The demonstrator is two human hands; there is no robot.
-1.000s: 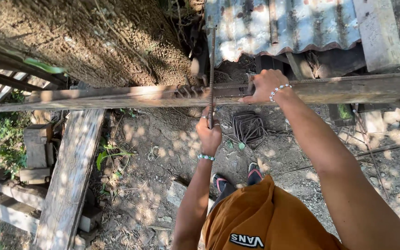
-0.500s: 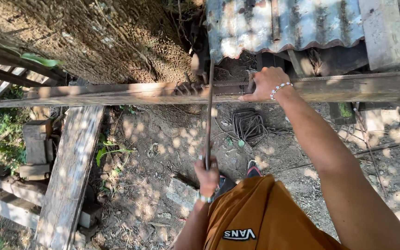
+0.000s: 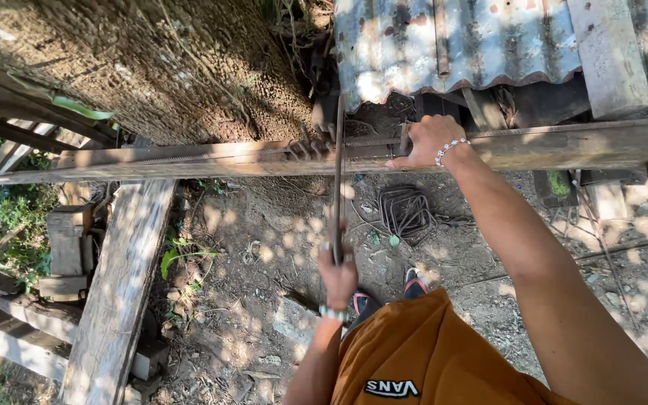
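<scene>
Outdoors, bare brown ground (image 3: 264, 247) with dappled sunlight lies below, with a rough tree trunk (image 3: 151, 67) at upper left and a rusty corrugated metal sheet (image 3: 474, 41) at upper right. Across the middle runs a long horizontal wooden beam (image 3: 189, 159). On it, the right hand (image 3: 425, 141) (it wears a white bead bracelet) presses down, fingers curled over the beam's edge beside a thin metal rod (image 3: 226, 156) lying along the beam. The left hand (image 3: 337, 277) is clenched around the lower end of a long dark metal lever bar (image 3: 338, 172), which stands nearly upright and crosses the beam. A coil of dark wire (image 3: 406, 211) lies on the ground behind it.
</scene>
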